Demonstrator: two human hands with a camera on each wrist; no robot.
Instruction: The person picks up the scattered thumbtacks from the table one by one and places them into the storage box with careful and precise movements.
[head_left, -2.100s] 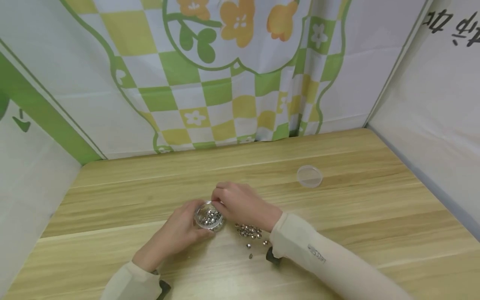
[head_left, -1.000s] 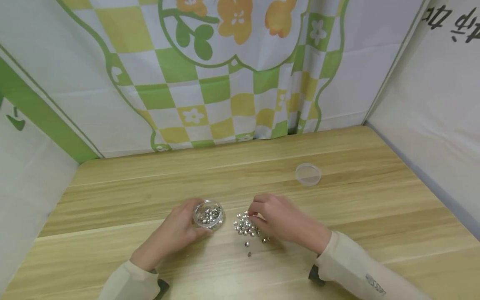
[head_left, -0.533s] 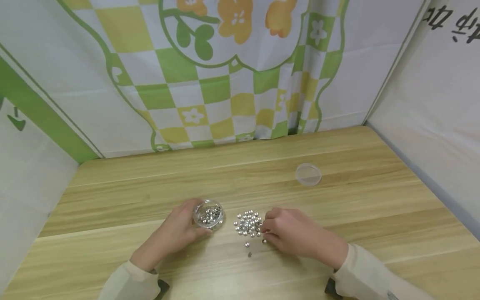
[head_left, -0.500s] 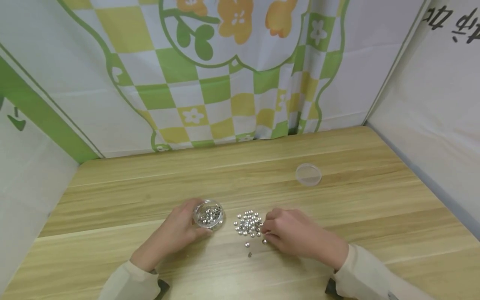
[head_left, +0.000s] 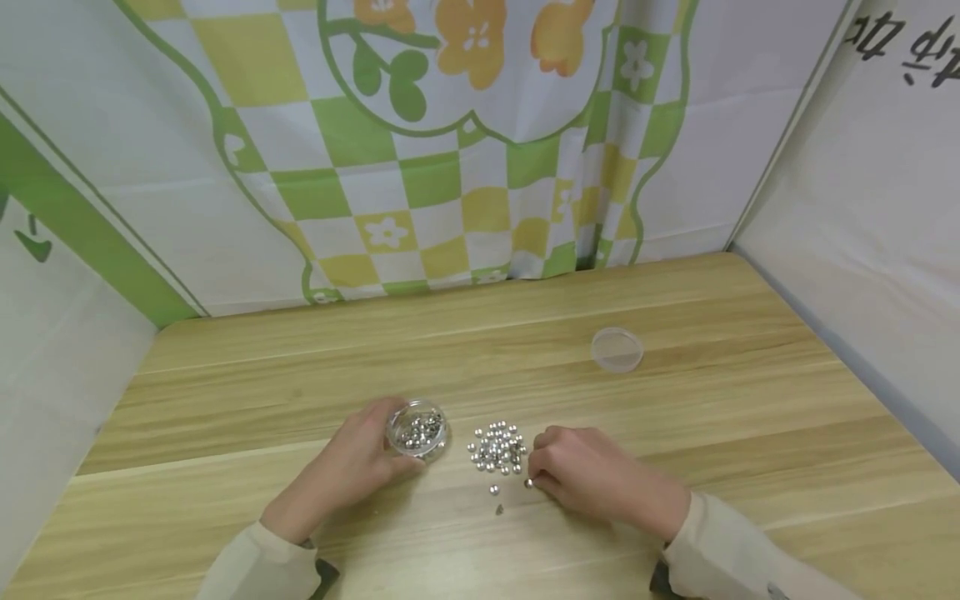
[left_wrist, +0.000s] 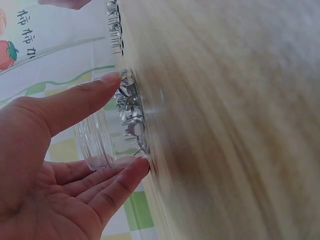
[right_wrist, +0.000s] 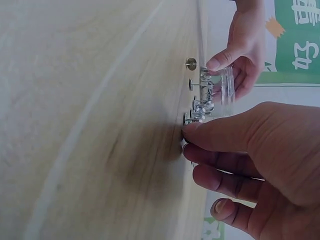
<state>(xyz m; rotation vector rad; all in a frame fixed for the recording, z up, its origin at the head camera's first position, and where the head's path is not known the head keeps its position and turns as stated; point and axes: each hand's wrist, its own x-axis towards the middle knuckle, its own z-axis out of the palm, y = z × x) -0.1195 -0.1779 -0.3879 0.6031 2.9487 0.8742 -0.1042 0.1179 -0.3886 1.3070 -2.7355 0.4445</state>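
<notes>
our left hand [head_left: 363, 458] grips the clear jar [left_wrist: 94, 141] on the surface [head_left: 300, 350]; our right hand [head_left: 581, 468] bends beside the tack pile [head_left: 497, 448], whether pinching one we cannot tell. we should lift by heads, avoiding points.

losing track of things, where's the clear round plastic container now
In the head view, the clear round plastic container sits left of the silver metal pins, held by the left hand.
</notes>
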